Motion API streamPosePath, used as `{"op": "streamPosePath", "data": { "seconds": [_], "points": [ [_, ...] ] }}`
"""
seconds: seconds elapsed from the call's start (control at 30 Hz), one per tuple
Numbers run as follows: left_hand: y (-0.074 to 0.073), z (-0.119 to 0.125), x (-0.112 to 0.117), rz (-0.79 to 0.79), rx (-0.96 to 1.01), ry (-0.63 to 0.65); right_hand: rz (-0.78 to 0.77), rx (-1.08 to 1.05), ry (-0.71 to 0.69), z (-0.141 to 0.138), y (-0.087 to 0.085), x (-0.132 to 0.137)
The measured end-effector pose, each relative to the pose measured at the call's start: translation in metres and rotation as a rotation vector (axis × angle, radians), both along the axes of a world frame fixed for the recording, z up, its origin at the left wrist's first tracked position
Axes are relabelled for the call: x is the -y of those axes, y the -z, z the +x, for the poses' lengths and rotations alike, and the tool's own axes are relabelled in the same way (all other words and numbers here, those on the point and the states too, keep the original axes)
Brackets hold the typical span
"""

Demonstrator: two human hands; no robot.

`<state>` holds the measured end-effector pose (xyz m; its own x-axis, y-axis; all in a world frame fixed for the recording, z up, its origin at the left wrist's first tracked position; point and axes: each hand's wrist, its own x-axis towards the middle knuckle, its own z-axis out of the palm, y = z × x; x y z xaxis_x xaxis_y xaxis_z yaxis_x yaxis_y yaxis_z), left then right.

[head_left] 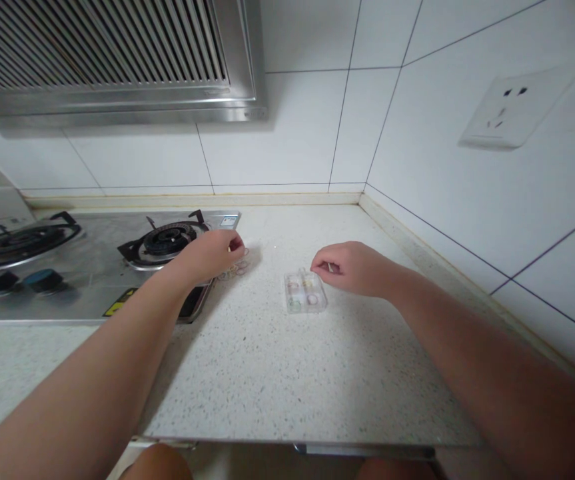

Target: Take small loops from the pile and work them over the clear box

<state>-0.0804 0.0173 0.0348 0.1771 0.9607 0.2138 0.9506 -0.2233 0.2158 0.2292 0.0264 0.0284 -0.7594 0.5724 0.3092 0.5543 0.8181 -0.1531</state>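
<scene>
My left hand [220, 253] is over the counter at the right edge of the stove, its fingers pinched together. A thin small elastic band [246, 252] shows as a loop at its fingertips. Just below lie several more small loops [232, 271], pale, yellowish and pinkish, in a loose pile. A clear plastic compartment box [305, 293] rests on the counter, with small coloured loops inside several compartments. My right hand [340, 265] is closed in a pinch at the box's far right corner; whatever its fingertips hold is too small to make out.
On the left a steel gas stove [92, 267] is set into the speckled counter [277, 373], with black burners and knobs. A range hood [117, 107] hangs above it. The tiled wall on the right carries a power socket [512, 110].
</scene>
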Motion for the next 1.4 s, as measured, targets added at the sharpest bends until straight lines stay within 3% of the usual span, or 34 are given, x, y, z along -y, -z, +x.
{"op": "streamPosePath", "data": {
  "seconds": [0.43,0.67,0.9,1.4],
  "points": [
    [0.021,0.064,0.02,-0.049,0.535,0.254,0.026,-0.142,-0.044,-0.008,0.0,0.006],
    [0.012,0.079,0.035,-0.043,0.715,0.36,-0.088,-0.304,-0.005,-0.014,-0.003,0.011],
    [0.009,0.081,0.04,-0.074,0.776,0.384,-0.29,-0.452,-0.066,-0.017,-0.002,0.014],
    [0.008,0.082,0.041,-0.076,0.782,0.38,-0.345,-0.513,-0.06,-0.019,-0.005,0.018]
  ]
}}
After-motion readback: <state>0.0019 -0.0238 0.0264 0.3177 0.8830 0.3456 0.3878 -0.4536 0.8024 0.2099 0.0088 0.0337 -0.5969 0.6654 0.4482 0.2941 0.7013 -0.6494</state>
